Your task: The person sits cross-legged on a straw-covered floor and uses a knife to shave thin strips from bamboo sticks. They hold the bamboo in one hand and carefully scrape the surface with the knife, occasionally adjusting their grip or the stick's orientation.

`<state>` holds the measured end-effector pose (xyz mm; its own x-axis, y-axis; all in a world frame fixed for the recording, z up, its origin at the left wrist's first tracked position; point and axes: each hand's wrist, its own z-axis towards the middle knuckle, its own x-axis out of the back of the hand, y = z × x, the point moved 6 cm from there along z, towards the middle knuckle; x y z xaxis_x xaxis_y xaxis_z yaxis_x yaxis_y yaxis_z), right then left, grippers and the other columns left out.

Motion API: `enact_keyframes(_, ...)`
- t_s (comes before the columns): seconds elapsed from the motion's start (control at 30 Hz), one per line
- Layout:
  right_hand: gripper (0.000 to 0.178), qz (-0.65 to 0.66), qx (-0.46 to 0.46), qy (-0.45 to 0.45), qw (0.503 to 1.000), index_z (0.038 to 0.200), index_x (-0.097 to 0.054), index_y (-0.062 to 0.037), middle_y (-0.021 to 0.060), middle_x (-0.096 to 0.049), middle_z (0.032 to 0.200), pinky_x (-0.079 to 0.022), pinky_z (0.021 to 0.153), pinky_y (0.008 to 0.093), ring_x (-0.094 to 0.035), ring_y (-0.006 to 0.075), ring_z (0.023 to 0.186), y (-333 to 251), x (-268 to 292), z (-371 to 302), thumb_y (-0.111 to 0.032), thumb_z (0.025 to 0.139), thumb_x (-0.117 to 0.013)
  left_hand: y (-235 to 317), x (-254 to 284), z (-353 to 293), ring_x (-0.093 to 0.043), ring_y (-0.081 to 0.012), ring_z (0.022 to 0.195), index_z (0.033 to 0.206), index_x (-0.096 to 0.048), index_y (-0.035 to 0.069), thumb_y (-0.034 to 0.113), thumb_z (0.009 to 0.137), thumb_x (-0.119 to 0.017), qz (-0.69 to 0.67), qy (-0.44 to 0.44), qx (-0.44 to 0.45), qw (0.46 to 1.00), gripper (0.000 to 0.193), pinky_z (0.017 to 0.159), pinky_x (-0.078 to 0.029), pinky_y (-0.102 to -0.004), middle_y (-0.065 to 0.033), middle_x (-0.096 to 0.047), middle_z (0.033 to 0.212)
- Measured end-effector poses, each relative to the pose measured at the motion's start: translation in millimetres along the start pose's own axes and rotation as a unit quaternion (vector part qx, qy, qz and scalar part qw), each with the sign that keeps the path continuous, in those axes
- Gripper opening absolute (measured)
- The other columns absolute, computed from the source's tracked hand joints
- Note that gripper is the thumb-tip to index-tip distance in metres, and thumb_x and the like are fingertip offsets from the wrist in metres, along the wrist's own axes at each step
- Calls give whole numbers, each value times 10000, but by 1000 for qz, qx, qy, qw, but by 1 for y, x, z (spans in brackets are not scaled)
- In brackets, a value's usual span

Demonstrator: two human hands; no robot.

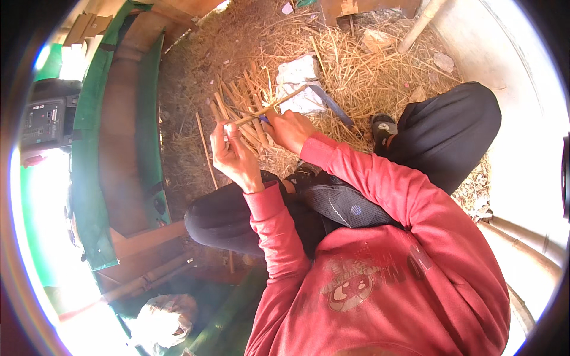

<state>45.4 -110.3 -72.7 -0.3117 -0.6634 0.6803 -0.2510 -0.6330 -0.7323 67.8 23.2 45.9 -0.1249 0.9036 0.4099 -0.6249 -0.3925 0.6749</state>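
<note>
My left hand (236,159) is closed, pinching the near end of a thin wooden stick (279,102) between thumb and fingers. The stick slants away to the upper right, over the ground. Beside its middle, my right hand (291,130) is closed around a small blue object (263,118); the fingers cover most of it, so its kind cannot be made out. Pale curled shavings (270,95) show by the stick. Under and beyond my hands lies a loose bundle of split sticks (224,105) on the ground.
Straw (350,65) covers the ground ahead. A white crumpled sheet (300,71) lies there with a dark blue-grey strip (331,105) at its edge. Left stands a green-edged wooden trough (127,136); a pale wall (499,53) rises right. A plastic bag (166,317) sits lower left.
</note>
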Motion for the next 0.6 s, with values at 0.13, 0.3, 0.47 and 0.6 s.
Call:
enact_keyframes(0.13,362,-15,-51,17,998,1057,-637,0,278,-681,856,-547,694,523,-676,430,777,71,-11,-11,-325,958,-512,18,-5,-6,-637,-169,737,1055,-671,-20,40,914,-650,29,-21,-59,998,155,644,-503,-302,-105,-662,844)
enact_keyframes(0.3,493,40,-21,-63,997,942,-640,15,226,-672,800,-518,765,479,-667,384,783,73,1,21,-449,975,-476,28,-13,18,-623,-203,685,1054,-675,-21,88,932,-640,38,-25,-69,997,167,615,-500,-324,-124,-656,825)
enact_keyframes(0.47,579,215,-93,-196,952,970,-619,12,161,-626,690,-491,654,448,-599,307,608,96,-14,-10,-538,990,-440,17,-17,55,-613,-230,619,969,-684,3,183,936,-650,72,-60,-122,988,186,554,-460,-356,-120,-642,778)
enact_keyframes(0.6,715,19,-58,-243,968,926,-686,-9,173,-683,755,-513,744,489,-659,377,718,107,-36,-13,-647,969,-366,27,-29,86,-593,-229,592,955,-685,23,186,928,-661,93,-111,-100,984,167,550,-458,-351,-129,-643,760)
